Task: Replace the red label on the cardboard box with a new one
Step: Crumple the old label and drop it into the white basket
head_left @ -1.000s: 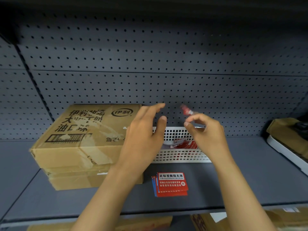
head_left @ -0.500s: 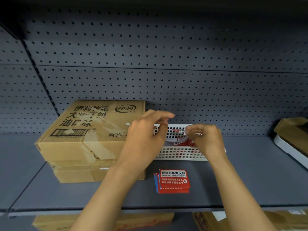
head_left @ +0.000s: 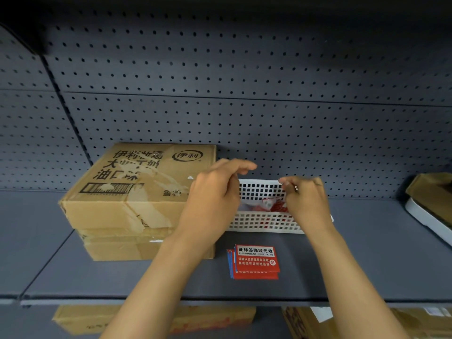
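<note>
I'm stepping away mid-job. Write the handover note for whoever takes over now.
Left hand: open, empty, hovering at the white basket's left end.
Right hand: over the basket, fingers curled; whether it holds a scrap is unclear.
Cardboard box: on the shelf, left of the basket, no red label visible on it.
Red scraps lie in the basket.
New labels: stacked on the shelf in front of the basket.
Left: take one label and stick it on the box.

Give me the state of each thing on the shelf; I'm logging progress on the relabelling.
cardboard box: closed, top bare, no red label showing.
white basket: upright, holds crumpled red scraps.
stack of red labels: flat on the shelf, untouched.
left hand: fingers spread, empty.
right hand: fingers curled over the basket; contents unclear.
</note>
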The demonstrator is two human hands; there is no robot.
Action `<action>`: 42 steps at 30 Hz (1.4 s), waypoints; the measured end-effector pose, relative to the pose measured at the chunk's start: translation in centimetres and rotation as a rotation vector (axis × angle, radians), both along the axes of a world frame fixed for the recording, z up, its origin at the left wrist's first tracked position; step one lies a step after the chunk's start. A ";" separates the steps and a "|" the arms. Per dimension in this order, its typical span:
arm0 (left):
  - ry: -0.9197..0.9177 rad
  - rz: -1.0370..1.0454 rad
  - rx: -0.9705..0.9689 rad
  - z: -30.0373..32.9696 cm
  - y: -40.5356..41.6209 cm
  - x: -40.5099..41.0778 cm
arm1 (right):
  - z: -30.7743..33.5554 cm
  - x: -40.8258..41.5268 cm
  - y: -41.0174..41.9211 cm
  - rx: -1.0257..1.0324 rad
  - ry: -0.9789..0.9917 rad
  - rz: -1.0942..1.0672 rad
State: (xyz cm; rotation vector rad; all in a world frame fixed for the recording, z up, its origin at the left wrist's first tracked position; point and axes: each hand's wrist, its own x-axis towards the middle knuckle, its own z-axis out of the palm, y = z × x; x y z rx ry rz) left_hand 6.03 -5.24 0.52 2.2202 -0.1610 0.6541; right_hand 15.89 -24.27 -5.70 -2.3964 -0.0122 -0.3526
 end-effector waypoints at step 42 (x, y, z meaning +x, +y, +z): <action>0.027 -0.070 -0.008 -12.5 -3.7 -1.7 | -2.8 -7.9 -3.3 0.215 0.279 0.325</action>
